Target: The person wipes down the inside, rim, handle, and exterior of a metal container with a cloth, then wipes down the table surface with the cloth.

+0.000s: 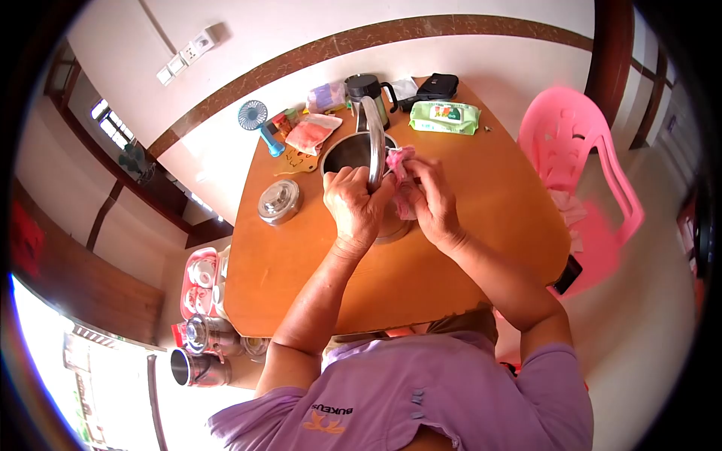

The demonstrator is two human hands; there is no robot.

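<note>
A metal kettle (346,154) without its lid stands on the wooden table (481,218), its opening facing up and its curved handle (374,135) rising over it. My left hand (353,199) is closed around the near end of that handle. On the kettle's right side, my right hand (430,199) pinches a pink cloth (402,161) that lies against the handle and rim. Both hands hide much of the kettle's near side. A round metal lid (279,201) rests on the table to the left.
Along the table's back are a blue fan (256,120), a red-and-white packet (312,134), a dark-lidded jug (368,94), a green wipes pack (444,118) and a black case (438,86). A pink chair (564,128) stands right; metal pots (199,368) and a cup basket (199,282) are lower left.
</note>
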